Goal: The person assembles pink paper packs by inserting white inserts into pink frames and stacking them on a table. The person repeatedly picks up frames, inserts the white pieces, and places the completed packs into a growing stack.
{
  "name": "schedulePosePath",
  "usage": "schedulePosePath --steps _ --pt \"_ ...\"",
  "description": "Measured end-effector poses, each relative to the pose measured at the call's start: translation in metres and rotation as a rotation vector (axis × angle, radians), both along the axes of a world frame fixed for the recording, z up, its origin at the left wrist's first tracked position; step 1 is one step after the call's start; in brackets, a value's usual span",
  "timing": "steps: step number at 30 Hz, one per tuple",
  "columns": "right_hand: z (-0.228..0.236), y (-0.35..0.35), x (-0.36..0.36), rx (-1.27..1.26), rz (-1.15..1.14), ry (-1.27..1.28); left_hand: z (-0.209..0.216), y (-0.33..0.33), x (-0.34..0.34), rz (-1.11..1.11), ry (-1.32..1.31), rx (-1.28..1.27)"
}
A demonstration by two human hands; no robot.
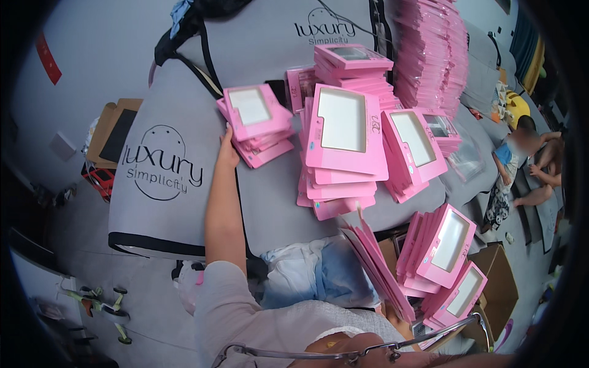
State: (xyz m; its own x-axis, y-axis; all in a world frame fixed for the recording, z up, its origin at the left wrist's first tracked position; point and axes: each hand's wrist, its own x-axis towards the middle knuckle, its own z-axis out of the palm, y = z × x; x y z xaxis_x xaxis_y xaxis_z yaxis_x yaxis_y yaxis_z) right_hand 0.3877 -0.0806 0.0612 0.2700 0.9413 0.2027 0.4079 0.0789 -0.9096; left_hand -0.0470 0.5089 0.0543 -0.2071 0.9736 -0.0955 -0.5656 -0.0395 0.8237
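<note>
My left hand [229, 152] is at the left edge of a small, uneven stack of flat pink window boxes [279, 116] on the grey sofa cover. Its thumb side shows along the edge, and the other fingers seem tucked against or under the stack, which looks slightly blurred. Only a bit of my right arm [397, 322] shows low down, beside a leaning bundle of pink window boxes [377, 267]. My right hand's fingers are hidden there. Just right of the left hand's stack stands a taller pile of pink window boxes [353, 165], beside another pile [408, 175].
A tall column of pink packaging [431, 61] rises at the back right. More pink boxes [438, 251] stand in an open cardboard carton [504, 276] near my right side. Another person [521, 144] sits far right. A small green ride-on bike [110, 303] stands on the floor at left.
</note>
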Motion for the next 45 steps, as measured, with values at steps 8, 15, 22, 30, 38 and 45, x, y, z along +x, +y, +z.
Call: schedulePosePath --steps 8,15,22,30,38,45 --pt "0.083 0.047 -0.025 0.104 0.397 -0.197 -0.006 -0.089 0.034 0.043 0.084 -0.192" --pt "0.098 0.055 -0.043 0.113 0.541 -0.490 -0.007 -0.235 0.068 -0.067 -0.037 -0.183" --pt "0.058 0.048 -0.105 0.213 0.681 -1.062 0.019 -0.428 0.099 0.081 -0.394 -0.280" --pt "0.061 0.061 -0.130 -0.158 1.182 -1.129 -0.032 -0.474 0.103 -0.061 -0.022 -0.254" --pt "0.136 0.160 -0.088 0.090 0.685 -0.321 -0.033 -0.430 0.084 0.233 1.156 0.007" --pt "0.105 0.277 -0.201 0.267 0.480 -0.331 0.030 -0.273 0.070 0.229 0.697 0.024"
